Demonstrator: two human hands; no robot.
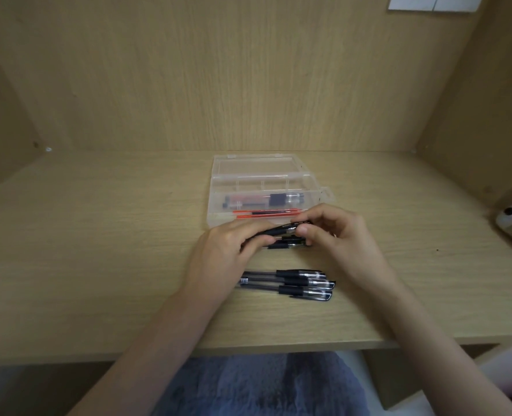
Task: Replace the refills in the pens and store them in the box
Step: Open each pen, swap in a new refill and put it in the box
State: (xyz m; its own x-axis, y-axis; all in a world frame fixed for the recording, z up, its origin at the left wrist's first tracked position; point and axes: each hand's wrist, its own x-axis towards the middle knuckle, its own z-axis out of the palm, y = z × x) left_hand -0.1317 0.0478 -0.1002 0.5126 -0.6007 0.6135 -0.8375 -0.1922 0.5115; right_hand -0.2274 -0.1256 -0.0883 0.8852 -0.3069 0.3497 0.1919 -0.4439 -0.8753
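- Where the desk (pixel 98 265) meets the back panel, the clear box (pixel 218 187) lies open, its lid folded back.
- Left hand (pixel 221 256): fingers curled round one end of a black pen, just in front of the box.
- Right hand (pixel 336 235): thumb and fingertips pinch the other end of the same pen.
- Three pens (pixel 293 283): side by side on the desk nearer the person, apart from both hands.
- Held pen (pixel 281 229): roughly level above the desk. The step is judged to be taking it apart to reach the refill; whether it is loosened yet cannot be told.
- Refills (pixel 266 213): red and black, in the box's front compartment. The next move probably calls for opposed twisting, then a fine pinch on one refill.
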